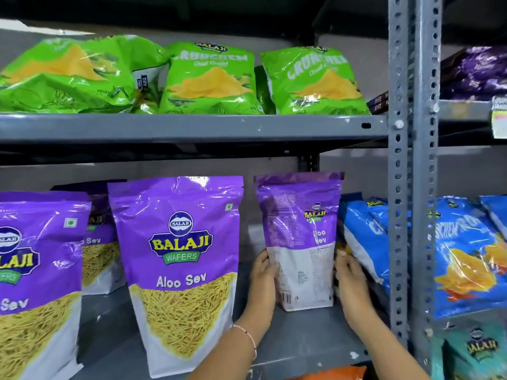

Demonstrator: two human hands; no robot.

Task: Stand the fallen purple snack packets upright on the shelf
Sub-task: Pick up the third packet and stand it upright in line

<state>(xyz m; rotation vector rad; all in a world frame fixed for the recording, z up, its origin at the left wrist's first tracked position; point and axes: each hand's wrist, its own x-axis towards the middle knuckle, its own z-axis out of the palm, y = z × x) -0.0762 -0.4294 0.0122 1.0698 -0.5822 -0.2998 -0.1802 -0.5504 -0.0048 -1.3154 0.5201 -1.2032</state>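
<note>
On the lower shelf (315, 341), seen from the head camera, a purple packet (300, 239) stood upright with its printed back outward, towards the right end of the row. The left hand (263, 281) pressed its lower left edge and the right hand (349, 281) its lower right edge, both clasped around the sides with fingers curled behind.

By its look the pouch was light and filled loosely, its glossy film slippery and easily crumpled; holding low at both side seams, near the flat base, seemed the safest way to settle it without crushing the contents.

To its left stood a front-facing Aloo Sev packet (181, 270), apart from the held one, with two more purple packets (33, 275) further left. Leaning blue packets (362, 242) crowded just beside the right hand and could nudge the pouch over. A grey upright post (397, 187) bounded the bay, and green packets (211, 78) lay on the shelf above.
</note>
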